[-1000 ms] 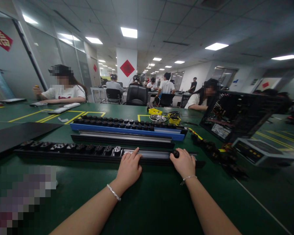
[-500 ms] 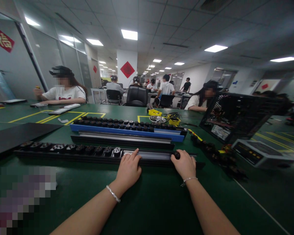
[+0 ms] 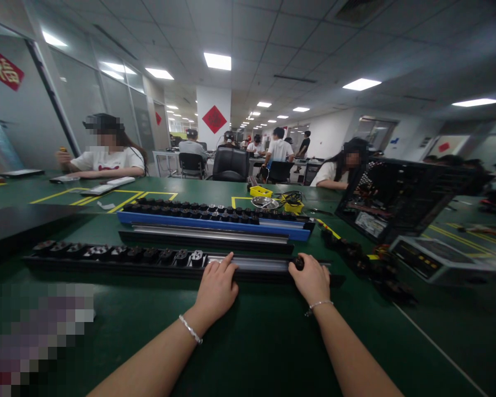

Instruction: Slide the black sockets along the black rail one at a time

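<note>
A long black rail [image 3: 256,263] lies crosswise on the green table in front of me. Its left part carries a row of black socket modules [image 3: 151,255] with prongs upward; the last one [image 3: 197,258] is black and white. My left hand [image 3: 218,278] rests on the rail just right of that module, fingers spread, index finger stretched forward. What lies under its palm is hidden. Toward the rail's right end, my right hand [image 3: 314,278] has its thumb and fingers closed around a small round black module [image 3: 299,263] at the rail's channel.
Behind lie another dark rail [image 3: 210,234] and a blue rail [image 3: 169,220] full of modules. To the right are a tangle of black parts [image 3: 367,262], a power supply unit [image 3: 434,259] and an open computer case [image 3: 400,198]. Co-workers sit across the table.
Both hands hold practically the same position on the rail. Far back, a standing person in dark clothes has shifted slightly left.
</note>
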Available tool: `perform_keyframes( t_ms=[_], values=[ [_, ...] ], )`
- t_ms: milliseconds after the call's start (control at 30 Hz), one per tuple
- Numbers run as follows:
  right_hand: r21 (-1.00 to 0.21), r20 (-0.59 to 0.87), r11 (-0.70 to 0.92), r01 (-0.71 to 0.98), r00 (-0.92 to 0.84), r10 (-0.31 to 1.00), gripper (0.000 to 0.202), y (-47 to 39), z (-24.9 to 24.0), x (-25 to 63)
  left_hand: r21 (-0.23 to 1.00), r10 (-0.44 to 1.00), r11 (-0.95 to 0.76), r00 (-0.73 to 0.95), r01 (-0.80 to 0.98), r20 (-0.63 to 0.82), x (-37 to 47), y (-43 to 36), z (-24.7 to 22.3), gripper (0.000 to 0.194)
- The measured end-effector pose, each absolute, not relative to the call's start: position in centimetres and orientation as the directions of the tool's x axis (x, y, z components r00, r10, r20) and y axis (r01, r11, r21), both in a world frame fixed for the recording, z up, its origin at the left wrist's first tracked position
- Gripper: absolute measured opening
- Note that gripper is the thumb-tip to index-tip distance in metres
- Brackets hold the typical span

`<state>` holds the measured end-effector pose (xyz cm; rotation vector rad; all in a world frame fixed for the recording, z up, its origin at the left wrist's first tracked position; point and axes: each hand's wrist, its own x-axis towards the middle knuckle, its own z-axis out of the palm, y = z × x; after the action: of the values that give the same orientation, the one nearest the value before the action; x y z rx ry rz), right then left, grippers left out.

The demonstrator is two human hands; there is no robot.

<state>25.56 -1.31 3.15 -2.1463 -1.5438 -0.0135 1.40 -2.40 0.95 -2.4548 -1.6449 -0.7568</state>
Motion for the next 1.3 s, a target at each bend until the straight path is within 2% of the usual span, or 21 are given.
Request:
perform_keyframes(
  t_ms=[367,1300],
  values=[
    [-0.411,0.31,-0.229,0.882,0.372,0.875,0.044,-1.15,2.89,25.77,0.174,0.836,-0.411,0.294,0.895,0.464,1.46,-2.31,0.83,0.037],
    [-0.37,0.307,-0.257,0.893,0.379,0.873,0.04,-1.38,3.64,26.1,0.172,0.837,-0.413,0.298,0.894,0.459,1.41,-2.3,0.78,0.037]
  ],
)
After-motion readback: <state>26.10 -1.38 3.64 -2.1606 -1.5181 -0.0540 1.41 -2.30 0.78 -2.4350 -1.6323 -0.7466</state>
